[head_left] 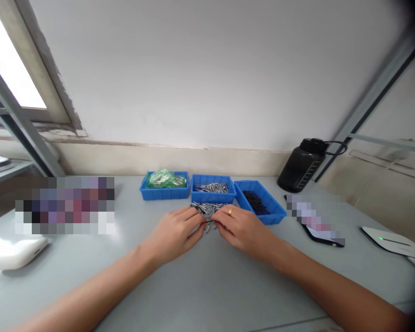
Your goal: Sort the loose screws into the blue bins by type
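Observation:
My left hand (181, 230) and my right hand (240, 230) meet at the middle of the table, thumbs and fingers pinched together. A thin dark piece (210, 222) shows between their fingertips; its exact kind is too small to tell. A ring sits on a finger of my right hand. Just behind and under the fingers lies a loose pile of slim silver metal pins (210, 207), with some black ends among them. Beyond the pile, a blue bin (212, 198) holds many similar silver pins. To its right, an angled blue bin (275, 213) contains small black rod-like parts.
A third blue bin (164, 193) at left holds a green plastic bag (162, 178). At right stand a dark water bottle (300, 166), a phone (323, 235) and a flat white device (396, 242). A white rounded case (19, 253) lies at left, near a blurred-out item.

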Available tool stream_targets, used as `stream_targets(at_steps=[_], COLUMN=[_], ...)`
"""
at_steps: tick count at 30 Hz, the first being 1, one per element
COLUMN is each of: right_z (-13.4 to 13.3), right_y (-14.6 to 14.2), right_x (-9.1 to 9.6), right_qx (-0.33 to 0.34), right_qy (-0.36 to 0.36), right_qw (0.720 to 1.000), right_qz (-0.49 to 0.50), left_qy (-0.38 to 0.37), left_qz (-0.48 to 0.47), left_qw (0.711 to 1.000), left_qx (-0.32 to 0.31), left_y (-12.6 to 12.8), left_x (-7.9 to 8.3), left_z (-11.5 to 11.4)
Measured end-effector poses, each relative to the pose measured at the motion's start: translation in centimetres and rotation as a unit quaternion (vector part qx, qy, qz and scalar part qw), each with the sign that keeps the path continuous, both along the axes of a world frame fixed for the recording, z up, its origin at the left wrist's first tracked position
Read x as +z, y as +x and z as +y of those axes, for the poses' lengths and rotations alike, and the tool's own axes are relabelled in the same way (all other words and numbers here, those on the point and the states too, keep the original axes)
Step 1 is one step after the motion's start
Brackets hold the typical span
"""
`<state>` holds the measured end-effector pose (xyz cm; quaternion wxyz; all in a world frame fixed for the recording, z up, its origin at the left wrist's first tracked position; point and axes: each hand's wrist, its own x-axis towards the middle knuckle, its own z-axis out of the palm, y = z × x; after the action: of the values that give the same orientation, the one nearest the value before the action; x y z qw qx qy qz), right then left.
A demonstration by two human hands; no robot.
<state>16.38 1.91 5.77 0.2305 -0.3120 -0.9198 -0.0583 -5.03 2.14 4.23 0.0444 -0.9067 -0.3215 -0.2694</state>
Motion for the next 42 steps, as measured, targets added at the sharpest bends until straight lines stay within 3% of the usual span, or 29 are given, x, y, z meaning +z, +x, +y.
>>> stream_targets(at_steps=[42], right_z=[-0.11], right_y=[-0.18], right_x=[-0.33], right_qx=[-0.028], right_qy=[-0.008], right_qw=[0.997], right_qz=[-0.066], left_qy=[-0.007], left_qz=[0.018], left_qw=[1.0], left_qx=[0.009], left_y=[0.16], left_x=[-0.11], left_z=[-0.01])
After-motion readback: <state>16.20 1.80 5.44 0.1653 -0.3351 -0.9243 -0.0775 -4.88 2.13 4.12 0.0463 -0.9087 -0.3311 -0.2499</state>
